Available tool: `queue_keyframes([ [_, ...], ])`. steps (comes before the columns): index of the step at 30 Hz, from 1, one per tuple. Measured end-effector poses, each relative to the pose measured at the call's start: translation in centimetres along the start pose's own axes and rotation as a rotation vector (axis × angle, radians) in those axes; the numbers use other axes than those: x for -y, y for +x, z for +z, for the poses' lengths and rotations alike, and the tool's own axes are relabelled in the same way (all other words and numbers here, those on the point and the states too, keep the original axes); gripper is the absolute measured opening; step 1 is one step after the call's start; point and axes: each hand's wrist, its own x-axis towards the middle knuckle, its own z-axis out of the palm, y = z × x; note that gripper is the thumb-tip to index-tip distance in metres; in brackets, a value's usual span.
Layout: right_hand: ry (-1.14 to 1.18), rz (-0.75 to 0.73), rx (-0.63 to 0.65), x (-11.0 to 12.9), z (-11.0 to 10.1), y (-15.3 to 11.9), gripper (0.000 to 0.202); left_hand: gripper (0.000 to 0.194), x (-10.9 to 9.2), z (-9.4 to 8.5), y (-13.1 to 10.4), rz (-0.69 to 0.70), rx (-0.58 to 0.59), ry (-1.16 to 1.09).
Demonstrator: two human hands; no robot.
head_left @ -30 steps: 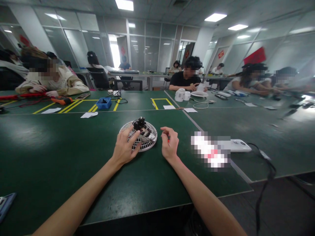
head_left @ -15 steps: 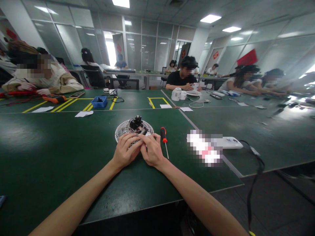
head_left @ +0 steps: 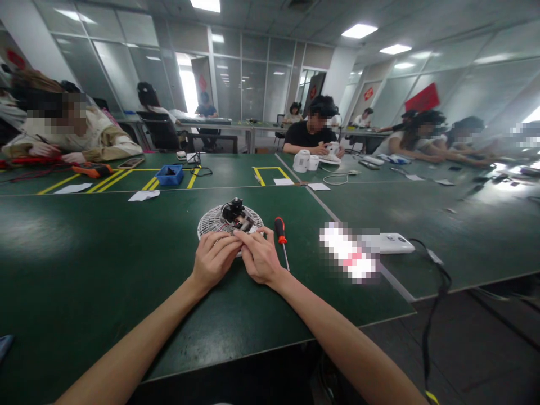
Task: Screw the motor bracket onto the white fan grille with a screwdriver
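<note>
Both hands are now brought together at the near side of the grille, which is laid flat on the green table, in the middle of the near half. A second ago the left hand was spread over the grille's left part, and the right hand was held apart to the right, with only specks of red seen at its fingers. Now the screwdriver is seen in full, laid just to the right of the right hand, its handle pointed to the far side.

The fingers of both hands are bent and their tips are met over the grille's near rim, which is partly covered by them. Whether a small part is pinched there cannot be told, since the fingertips are hidden by one another. Against half a second ago, hardly any change is seen in the hands, and the grille and screwdriver are left in place.

The black motor is set on top of the grille, with pale wires beside it. Farther right, a white device is joined to a dark cable. At the far left a blue box is placed.
</note>
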Motion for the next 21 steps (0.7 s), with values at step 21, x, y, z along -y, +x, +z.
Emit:
queue_keyframes([
  [21, -0.26, 0.984, 0.246, -6.4, -2.9, 0.0, 0.051, 0.012, 0.3, -0.2, 0.4, -0.149, 0.028, -0.109],
])
